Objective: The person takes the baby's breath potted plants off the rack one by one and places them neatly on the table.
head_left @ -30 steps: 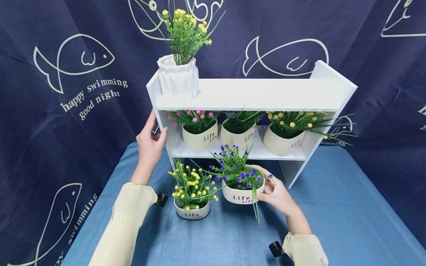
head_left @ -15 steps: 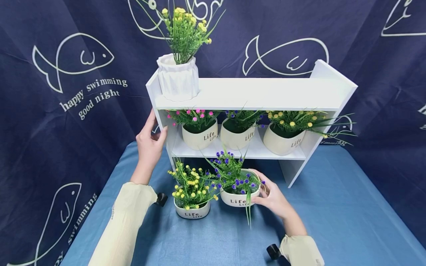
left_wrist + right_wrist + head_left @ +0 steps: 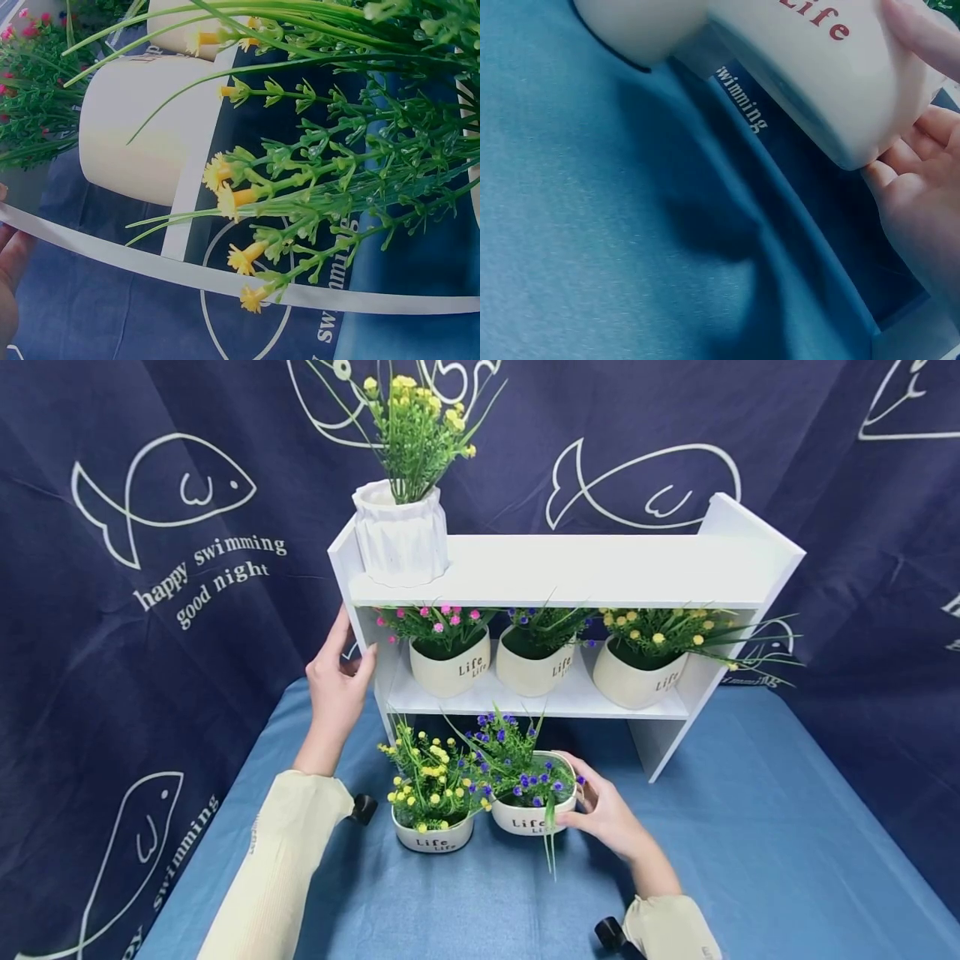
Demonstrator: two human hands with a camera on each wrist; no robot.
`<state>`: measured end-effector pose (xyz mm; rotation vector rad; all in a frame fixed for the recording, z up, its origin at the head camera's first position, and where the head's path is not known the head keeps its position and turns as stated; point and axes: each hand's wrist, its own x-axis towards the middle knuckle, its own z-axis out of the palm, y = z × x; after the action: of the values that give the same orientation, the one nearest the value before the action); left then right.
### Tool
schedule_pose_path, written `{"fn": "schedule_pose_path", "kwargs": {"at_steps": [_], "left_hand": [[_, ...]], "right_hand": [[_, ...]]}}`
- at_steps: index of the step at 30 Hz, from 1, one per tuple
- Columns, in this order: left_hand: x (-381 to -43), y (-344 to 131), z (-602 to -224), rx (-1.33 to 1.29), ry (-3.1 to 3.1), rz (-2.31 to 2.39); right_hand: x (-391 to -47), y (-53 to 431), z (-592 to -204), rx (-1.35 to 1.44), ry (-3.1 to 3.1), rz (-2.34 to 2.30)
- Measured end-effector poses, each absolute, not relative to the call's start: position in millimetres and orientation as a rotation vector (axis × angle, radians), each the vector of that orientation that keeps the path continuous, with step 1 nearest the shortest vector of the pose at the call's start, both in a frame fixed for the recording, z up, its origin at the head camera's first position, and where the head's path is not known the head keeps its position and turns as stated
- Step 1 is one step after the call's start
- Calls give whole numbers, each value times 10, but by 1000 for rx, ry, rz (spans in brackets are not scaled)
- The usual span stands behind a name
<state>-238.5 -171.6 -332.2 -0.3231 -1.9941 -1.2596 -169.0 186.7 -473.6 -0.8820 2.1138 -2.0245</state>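
Observation:
My right hand [image 3: 611, 817] grips a cream oval flowerpot [image 3: 517, 821] of purple-blue flowers by its right end, thumb in front. In the right wrist view this pot [image 3: 817, 90] is held over the blue cloth, a shadow below it. Immediately left of it stands a similar flowerpot [image 3: 431, 841] with yellow flowers, their leaves overlapping. My left hand [image 3: 335, 689] holds the left side panel of a white two-tier shelf [image 3: 585, 568], its thumb on the front edge and fingers along the outside. The left wrist view shows only a little of that hand [image 3: 7, 292] at the panel's edge.
On the shelf's lower tier sit a pink-flowered pot [image 3: 450, 670], a blue-flowered pot [image 3: 534, 668] and a yellow-flowered pot [image 3: 637, 677]. A tall white ribbed pot [image 3: 401, 539] stands on the top left. A dark fish-print curtain [image 3: 495, 477] hangs behind the blue-covered table [image 3: 772, 827].
My right hand has moved the purple-flowered pot left and lower, towards the yellow-flowered one, their foliage now overlapping. The left hand stays on the shelf panel.

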Motion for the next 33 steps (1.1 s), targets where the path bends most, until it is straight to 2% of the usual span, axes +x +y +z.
{"fn": "schedule_pose_path", "kwargs": {"at_steps": [33], "left_hand": [[-2393, -1720, -3336, -331, -1990, -1276]], "right_hand": [[-1667, 1799, -5059, -767, 2056, -2008]]}}
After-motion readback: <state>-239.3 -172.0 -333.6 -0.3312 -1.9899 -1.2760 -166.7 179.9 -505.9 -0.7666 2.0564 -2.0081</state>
